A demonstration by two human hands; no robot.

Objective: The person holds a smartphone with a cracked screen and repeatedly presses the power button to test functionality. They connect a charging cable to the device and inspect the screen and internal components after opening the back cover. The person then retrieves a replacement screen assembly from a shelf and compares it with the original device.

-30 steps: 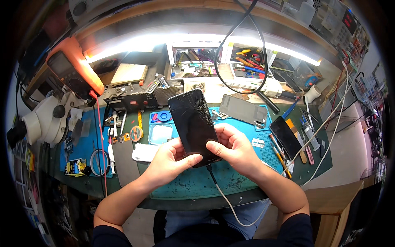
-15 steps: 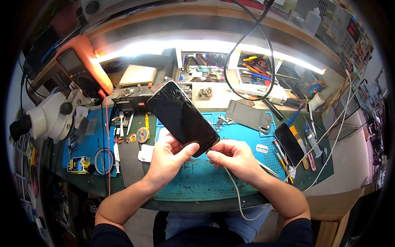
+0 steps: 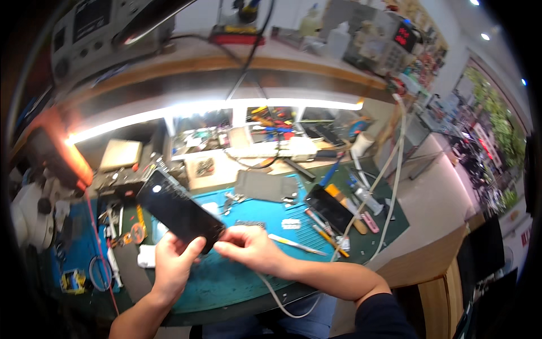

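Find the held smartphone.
Head view, left of centre: the smartphone is in the left hand, the right hand at its lower end, above the blue mat.

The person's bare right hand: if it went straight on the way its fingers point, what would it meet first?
Probably the lower end of the glossy black rectangular phone, held in the bare left hand; the right hand appears beside it, though depth is unclear.

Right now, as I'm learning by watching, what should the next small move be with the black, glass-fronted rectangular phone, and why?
I'd probably ease the bare right hand slightly aside: the thin white cable disappears beneath it, by the lower end of the phone, so any connection is hidden, and the left hand grips the phone.
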